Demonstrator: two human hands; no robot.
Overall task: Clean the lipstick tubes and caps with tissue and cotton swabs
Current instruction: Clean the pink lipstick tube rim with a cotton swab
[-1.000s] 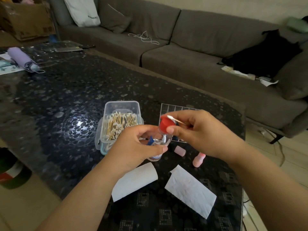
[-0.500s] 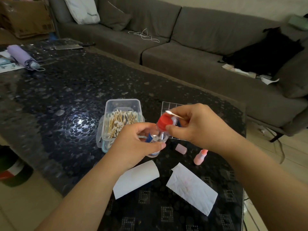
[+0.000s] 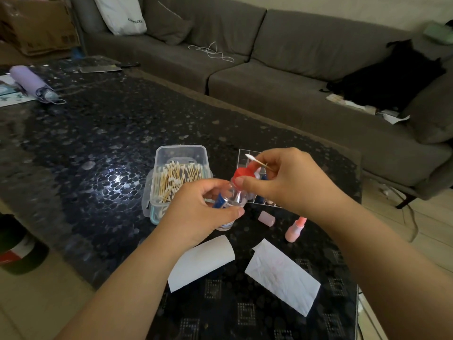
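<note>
Both hands [image 3: 196, 212] [image 3: 286, 182] curled, gripping.

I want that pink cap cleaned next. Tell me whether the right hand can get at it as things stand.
Probably not yet: the pink cap lies uncovered below the right hand, but that hand holds a cotton swab and the bottle's red cap.

White bag [image 3: 120, 14] on the sofa with small dark lettering, too blurred to read, bottle label [image 3: 225, 225] unreadable
</note>
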